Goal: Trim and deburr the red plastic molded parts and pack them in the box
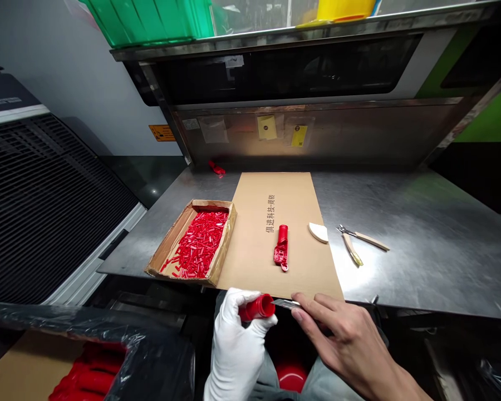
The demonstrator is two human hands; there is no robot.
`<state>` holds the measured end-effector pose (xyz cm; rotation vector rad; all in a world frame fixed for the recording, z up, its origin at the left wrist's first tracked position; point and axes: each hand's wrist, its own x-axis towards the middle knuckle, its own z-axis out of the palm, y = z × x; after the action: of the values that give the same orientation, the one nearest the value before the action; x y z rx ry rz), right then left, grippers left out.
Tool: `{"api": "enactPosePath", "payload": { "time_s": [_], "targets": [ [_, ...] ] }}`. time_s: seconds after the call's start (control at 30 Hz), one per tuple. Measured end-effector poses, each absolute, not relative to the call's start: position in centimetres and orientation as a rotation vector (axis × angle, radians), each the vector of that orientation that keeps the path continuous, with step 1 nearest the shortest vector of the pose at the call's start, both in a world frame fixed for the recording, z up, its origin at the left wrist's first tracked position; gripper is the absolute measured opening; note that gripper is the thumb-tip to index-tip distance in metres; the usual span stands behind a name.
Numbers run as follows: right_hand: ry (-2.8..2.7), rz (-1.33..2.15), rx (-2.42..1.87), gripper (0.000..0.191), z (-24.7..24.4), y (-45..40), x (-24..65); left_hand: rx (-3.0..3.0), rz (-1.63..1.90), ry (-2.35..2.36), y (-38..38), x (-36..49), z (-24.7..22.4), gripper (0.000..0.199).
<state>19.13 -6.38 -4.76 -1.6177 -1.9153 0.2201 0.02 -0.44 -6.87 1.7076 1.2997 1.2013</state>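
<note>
My left hand, in a white glove, is wrapped round a red plastic tube part, its open end facing right. My bare right hand pinches a knife with a thin blade, whose tip is at the rim of the tube's opening. Most of the knife's handle is hidden by my fingers. Beyond my hands a second red part lies on the cardboard sheet, its round end pointing away from me.
An open cardboard box of small red scraps stands left. A white wedge and pliers lie right. A red piece is at the back. Lower left, a lined box holds red parts. A shelf spans above.
</note>
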Motion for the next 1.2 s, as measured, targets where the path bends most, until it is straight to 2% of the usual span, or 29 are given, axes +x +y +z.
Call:
{"api": "enactPosePath", "payload": {
  "time_s": [0.13, 0.33, 0.43, 0.63, 0.8, 0.9, 1.07, 1.2],
  "targets": [
    [-1.870, 0.354, -1.620, 0.025, -4.9, -6.4, 18.9, 1.683, 1.201, 1.368, -0.6, 0.0, -7.4, 0.029],
    [-1.616, 1.051, -1.617, 0.035, -3.9, -6.0, 19.7, 1.751, 1.229, 1.419, -0.6, 0.0, -7.7, 0.034],
    [-1.393, 1.255, -1.610, 0.044, -3.8, -5.3, 19.8, 1.863, 1.309, 1.390, -0.6, 0.0, -7.8, 0.036],
    [-1.299, 1.405, -1.514, 0.041, -3.7, -3.8, 17.2, 2.169, 1.418, 1.280, -0.4, -0.3, -7.9, 0.027],
    [-1.224, 1.544, -1.452, 0.038, -4.0, -3.3, 16.6, 2.545, 1.505, 1.221, -0.3, -0.8, -7.9, 0.040],
    [-1.207, 1.606, -1.394, 0.037, -4.3, -3.3, 17.6, 2.462, 1.502, 1.164, -0.2, -0.8, -8.1, 0.039],
    [-1.177, 1.414, -1.445, 0.035, -4.1, -3.3, 18.2, 2.287, 1.484, 1.163, -0.2, -0.3, -8.4, 0.031],
    [-1.290, 1.365, -1.439, 0.025, -3.5, -3.0, 17.2, 2.374, 1.520, 1.096, -0.4, 0.0, -8.4, 0.030]
  ]
}}
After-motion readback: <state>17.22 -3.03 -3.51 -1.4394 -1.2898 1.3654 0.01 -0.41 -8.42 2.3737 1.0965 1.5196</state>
